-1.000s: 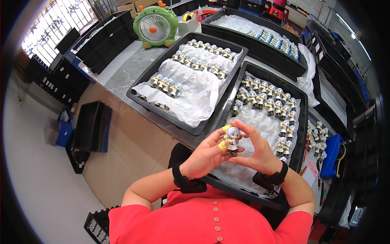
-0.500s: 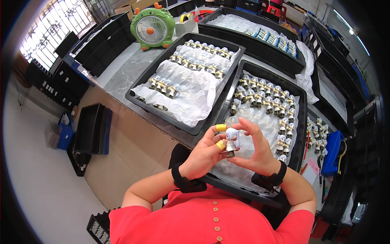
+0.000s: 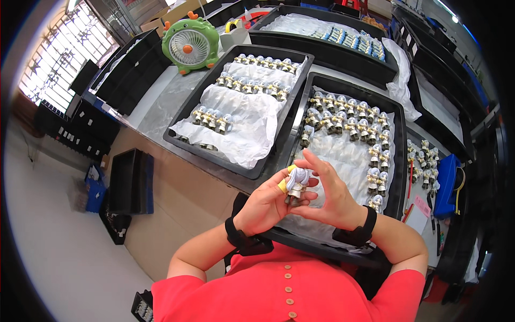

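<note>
A small white-haired figurine is pinched between both my hands above the near end of a black tray. My left hand grips it from the left; two of its fingertips wear yellow finger covers. My right hand closes on it from the right, with the upper fingers spread. Both wrists carry black bands. The tray under my hands is lined with crinkled clear plastic and holds several similar figurines in rows along its far and right sides.
A second black tray to the left holds white lining and rows of figurines. More dark trays lie behind. A green desk fan stands at the back left. Black crates sit on the floor left of the bench.
Both hands with the figurine have stayed over the near end of the tray; the figurine has been turned slightly between the fingers and the right hand's upper fingers have spread.
</note>
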A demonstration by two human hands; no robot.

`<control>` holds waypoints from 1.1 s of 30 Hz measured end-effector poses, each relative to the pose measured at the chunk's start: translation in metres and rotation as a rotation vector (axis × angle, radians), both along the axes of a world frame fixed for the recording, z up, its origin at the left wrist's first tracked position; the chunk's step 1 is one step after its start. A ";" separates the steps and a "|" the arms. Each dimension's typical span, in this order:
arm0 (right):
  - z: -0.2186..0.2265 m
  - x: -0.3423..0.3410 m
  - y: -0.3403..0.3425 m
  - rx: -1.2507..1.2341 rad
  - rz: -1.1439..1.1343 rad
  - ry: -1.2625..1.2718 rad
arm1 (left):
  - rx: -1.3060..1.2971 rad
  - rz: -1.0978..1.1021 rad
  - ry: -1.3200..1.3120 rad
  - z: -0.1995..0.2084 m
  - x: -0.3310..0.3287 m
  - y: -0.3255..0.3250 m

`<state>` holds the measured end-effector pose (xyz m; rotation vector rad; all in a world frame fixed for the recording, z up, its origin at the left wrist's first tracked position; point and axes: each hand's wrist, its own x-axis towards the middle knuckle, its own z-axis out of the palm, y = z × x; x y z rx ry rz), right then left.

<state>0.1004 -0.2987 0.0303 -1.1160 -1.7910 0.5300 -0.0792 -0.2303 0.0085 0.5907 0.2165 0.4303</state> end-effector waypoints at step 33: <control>0.005 0.010 0.004 -0.001 0.058 -0.079 | 0.072 0.002 0.027 0.001 0.000 -0.002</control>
